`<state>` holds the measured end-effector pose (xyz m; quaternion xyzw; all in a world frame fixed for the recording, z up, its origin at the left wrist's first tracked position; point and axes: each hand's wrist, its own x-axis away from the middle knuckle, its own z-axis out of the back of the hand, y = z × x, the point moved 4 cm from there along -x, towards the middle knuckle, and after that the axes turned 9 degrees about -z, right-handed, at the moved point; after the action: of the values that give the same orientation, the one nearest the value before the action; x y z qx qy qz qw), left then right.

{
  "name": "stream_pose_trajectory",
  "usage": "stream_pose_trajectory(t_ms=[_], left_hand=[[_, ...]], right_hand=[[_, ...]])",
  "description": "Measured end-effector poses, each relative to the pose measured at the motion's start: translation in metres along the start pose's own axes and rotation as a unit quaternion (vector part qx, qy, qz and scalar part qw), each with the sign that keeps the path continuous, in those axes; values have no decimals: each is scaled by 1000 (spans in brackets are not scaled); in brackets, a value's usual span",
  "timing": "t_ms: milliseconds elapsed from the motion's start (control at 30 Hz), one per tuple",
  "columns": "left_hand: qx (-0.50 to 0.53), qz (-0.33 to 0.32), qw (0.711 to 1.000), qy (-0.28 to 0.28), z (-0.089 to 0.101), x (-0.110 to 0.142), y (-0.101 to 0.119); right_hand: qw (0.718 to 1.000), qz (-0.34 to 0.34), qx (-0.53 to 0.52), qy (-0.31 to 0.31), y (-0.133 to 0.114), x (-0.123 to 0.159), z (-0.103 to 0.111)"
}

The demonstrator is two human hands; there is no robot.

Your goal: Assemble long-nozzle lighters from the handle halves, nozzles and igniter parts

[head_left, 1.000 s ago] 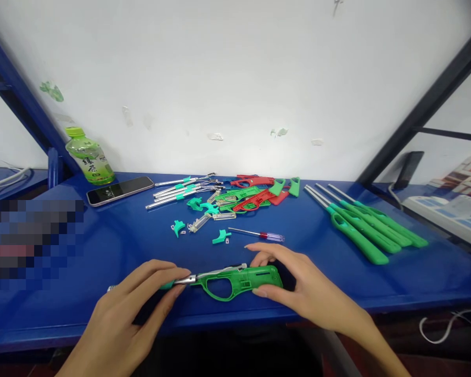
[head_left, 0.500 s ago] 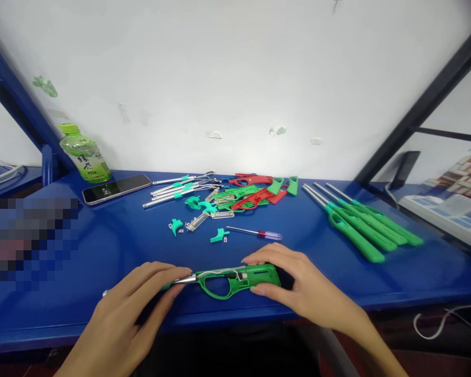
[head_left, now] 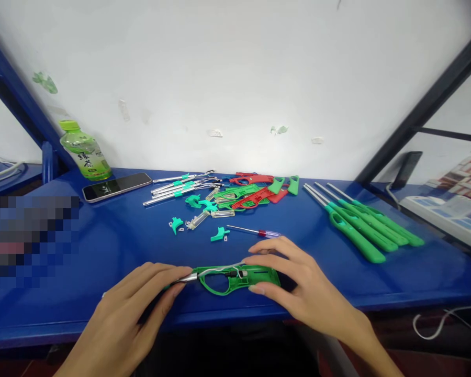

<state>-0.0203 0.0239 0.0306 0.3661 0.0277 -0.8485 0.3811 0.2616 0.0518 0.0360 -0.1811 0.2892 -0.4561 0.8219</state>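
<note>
Near the table's front edge, my left hand point(head_left: 135, 301) pinches the metal tube point(head_left: 190, 277) of a stick lighter between thumb and fingers. The tube meets the narrow end of an open green lighter handle half point(head_left: 264, 274), its hollow side facing me. My right hand point(head_left: 308, 280) grips that handle half at its wide end, thumb on the near edge and a fingertip by the far edge. A pale wire point(head_left: 220, 269) runs from the tube along the far edge toward that fingertip. A small black piece point(head_left: 234, 274) lies inside the shell. My left fingers hide most of the tube.
A screwdriver point(head_left: 255, 231) and loose green triggers point(head_left: 220, 234) lie beyond my hands. Farther back are metal tubes point(head_left: 170, 194), clear fuel tanks point(head_left: 199, 220) and red handle halves point(head_left: 255, 199). Assembled green lighters point(head_left: 359, 238) lie right; a phone point(head_left: 118, 187) and bottle point(head_left: 85, 152) left.
The handle half has rolled so its hollow side shows more. The black piece has come into view inside it. My right forefinger has shifted to the far edge by the wire; my left hand keeps its pinch.
</note>
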Motion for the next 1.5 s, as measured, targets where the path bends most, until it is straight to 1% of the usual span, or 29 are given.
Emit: stream_pose_trajectory(t_ms=[100,200,367,567,767,867,1000,1233,1400,1500], left_hand=[[-1,1,1000,3,1,2,0],[-2,2,1000,4,1,3,1],[1,9,1000,3,1,2,1],[-7,16,1000,18,2,-1,1],[4,20,1000,-7,0,-1,1],[-13,25,1000,-9,1,0,2],[-22,42,999,-6,1,0,0],[-50,-15,999,6,0,-2,-2],[-30,-10,999,-22,-5,1,-6],[-27,-3,999,-26,-7,2,-7]], right_hand=[[998,23,9,54,-6,-2,-1],[996,40,-13,77,-10,-6,-4],[992,82,-46,89,-14,-10,-5],[990,100,-7,96,-13,-9,-7],[986,122,-5,115,-17,-8,-5],[986,119,6,113,-17,-6,-6],[989,111,24,93,-17,-5,-7],[991,107,45,71,-17,-4,-9],[990,116,50,67,-18,-3,-11],[990,116,51,64,-18,-3,-11]])
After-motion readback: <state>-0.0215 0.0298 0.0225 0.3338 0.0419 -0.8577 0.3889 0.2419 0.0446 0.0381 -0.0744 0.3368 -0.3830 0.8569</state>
